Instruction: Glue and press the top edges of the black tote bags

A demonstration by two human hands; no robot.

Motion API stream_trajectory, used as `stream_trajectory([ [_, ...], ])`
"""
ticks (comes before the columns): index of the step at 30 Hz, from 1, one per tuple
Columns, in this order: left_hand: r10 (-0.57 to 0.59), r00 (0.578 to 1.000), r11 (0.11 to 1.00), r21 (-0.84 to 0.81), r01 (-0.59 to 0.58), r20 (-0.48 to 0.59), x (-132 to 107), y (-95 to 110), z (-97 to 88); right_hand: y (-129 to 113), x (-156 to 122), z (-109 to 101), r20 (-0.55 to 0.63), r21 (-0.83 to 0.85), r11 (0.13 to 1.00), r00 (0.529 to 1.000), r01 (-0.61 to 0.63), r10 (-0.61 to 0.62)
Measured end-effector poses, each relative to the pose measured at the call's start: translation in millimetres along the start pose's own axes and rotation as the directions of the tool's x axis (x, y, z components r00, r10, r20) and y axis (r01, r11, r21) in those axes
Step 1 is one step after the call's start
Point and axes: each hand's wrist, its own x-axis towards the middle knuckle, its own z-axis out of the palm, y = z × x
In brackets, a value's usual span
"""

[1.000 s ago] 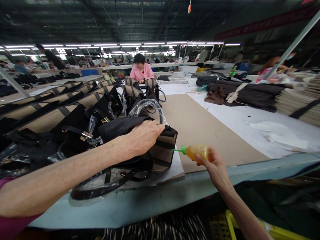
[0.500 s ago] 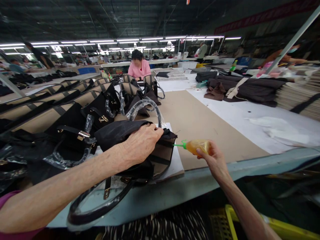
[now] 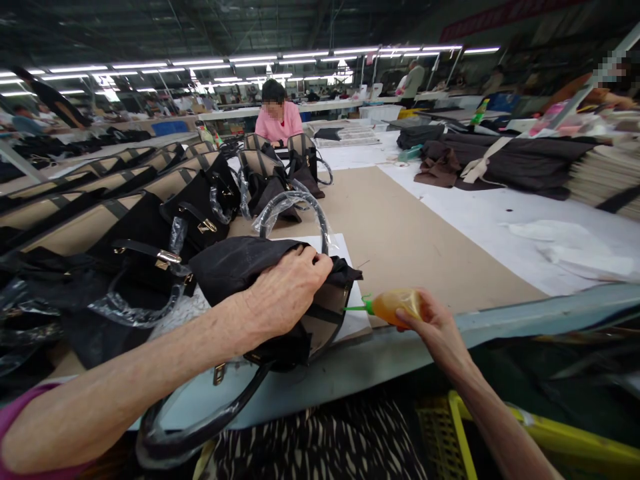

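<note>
A black and beige handbag (image 3: 327, 308) lies on its side at the table's near edge, its plastic-wrapped handles sticking out front and back. My left hand (image 3: 293, 283) is closed on the black fabric at the bag's upper edge; its fingertips are partly hidden. In my right hand (image 3: 425, 317) is a soft squeeze bottle (image 3: 395, 307) of amber liquid with a green nozzle. The bottle is held level, and its nozzle tip points left at the beige side of the bag. Whether the tip touches the bag I cannot tell.
Rows of similar handbags (image 3: 90, 220) fill the table's left. Dark folded fabric (image 3: 500, 160) and a stack of pale sheets (image 3: 607, 173) lie at right. A person in pink (image 3: 279, 120) sits opposite. Below the table edge is a yellow basket (image 3: 457, 427).
The bottle and my right hand have shifted slightly down, with the nozzle lower against the bag's side. My left hand keeps its hold. The whole view has tilted a little.
</note>
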Motion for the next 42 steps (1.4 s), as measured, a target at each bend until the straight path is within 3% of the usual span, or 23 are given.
stream_trajectory([
  [4, 0.000, 1.000, 0.998, 0.056, 0.001, -0.022, -3.7, 3.5, -1.6, -6.3, -5.2, 2.7, 0.014, 0.025, 0.999, 0.999, -0.037, 0.037],
  [12, -0.002, 0.962, 0.977, 0.205, 0.060, -0.272, -28.8, 8.7, 17.2, 2.5, -5.9, -0.3, -0.030, 0.127, 0.988, 0.995, -0.087, 0.092],
  [17, 0.031, 0.928, 0.964, 0.258, 0.071, -0.372, -40.7, 15.0, 28.8, 3.5, -10.3, 1.7, -0.009, 0.140, 0.985, 0.995, -0.098, 0.100],
  [26, 0.043, 0.900, 0.960, 0.267, 0.082, -0.433, -46.9, 20.2, 36.6, 0.3, -18.5, 2.0, 0.048, 0.148, 0.978, 0.989, -0.145, 0.139],
  [37, 0.040, 0.909, 0.959, 0.271, 0.081, -0.415, -49.3, 22.1, 39.1, -0.7, -30.2, 4.6, 0.135, 0.197, 0.952, 0.969, -0.232, 0.209],
  [42, 0.069, 0.888, 0.953, 0.293, 0.076, -0.455, -48.7, 24.0, 39.2, -8.1, -39.0, 7.3, 0.137, 0.216, 0.940, 0.962, -0.262, 0.237],
])
